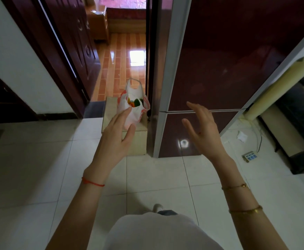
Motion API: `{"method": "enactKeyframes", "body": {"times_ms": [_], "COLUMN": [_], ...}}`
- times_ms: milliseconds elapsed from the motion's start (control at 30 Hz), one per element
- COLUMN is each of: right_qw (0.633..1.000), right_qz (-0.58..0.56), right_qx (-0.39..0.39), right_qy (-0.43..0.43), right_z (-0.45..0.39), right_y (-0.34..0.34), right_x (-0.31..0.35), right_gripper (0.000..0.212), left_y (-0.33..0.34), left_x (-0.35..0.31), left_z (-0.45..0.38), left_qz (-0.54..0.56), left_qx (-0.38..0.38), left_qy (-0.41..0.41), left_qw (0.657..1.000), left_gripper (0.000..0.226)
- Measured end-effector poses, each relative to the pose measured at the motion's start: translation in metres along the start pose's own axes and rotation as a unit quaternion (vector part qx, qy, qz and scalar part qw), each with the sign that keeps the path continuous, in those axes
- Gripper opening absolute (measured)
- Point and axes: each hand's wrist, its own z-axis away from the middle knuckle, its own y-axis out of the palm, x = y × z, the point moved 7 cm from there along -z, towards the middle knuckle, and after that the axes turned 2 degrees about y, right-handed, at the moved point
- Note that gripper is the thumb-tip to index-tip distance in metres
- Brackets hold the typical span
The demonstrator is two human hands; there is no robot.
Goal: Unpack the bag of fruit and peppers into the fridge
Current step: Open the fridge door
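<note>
Both grips spread, empty: left hand [117,130], right hand [202,131]. Fridge [219,69] closed. Bag [134,103] perched on box [138,139]; clumsy grab risks toppling, spilling fruit.

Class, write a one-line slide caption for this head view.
Both hands, left and right, reach open toward bag beside closed fridge.

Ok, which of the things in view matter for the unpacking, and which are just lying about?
For the job:
plastic bag of produce, on a small beige stand
fridge, doors closed
left hand and right hand, both empty

Lying about:
power strip
crumpled paper
rolled mat
</note>
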Motion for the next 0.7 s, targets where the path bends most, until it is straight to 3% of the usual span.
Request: {"method": "enactKeyframes", "body": {"times_ms": [233, 433, 700], "right_qw": [0.993, 0.982, 0.97], "right_qz": [0.055, 0.077, 0.124], "right_qx": [-0.084, -0.13, -0.145], "right_qy": [-0.069, -0.117, -0.154], "right_z": [-0.087, -0.158, -0.234], "right_y": [-0.043, -0.067, -0.065], "right_x": [0.001, 0.013, 0.037], "right_gripper": [0.048, 0.05, 0.059], "left_y": [0.026, 0.05, 0.066], "left_x": [-0.024, -0.045, -0.059], "left_z": [-0.087, -0.173, -0.261], "left_qz": [-0.003, 0.016, 0.075], "left_qx": [-0.011, -0.003, -0.009], "left_qy": [0.022, 0.026, -0.012], "left_qw": [1.0, 1.0, 0.997], "left_gripper": [0.043, 0.053, 0.058]}}
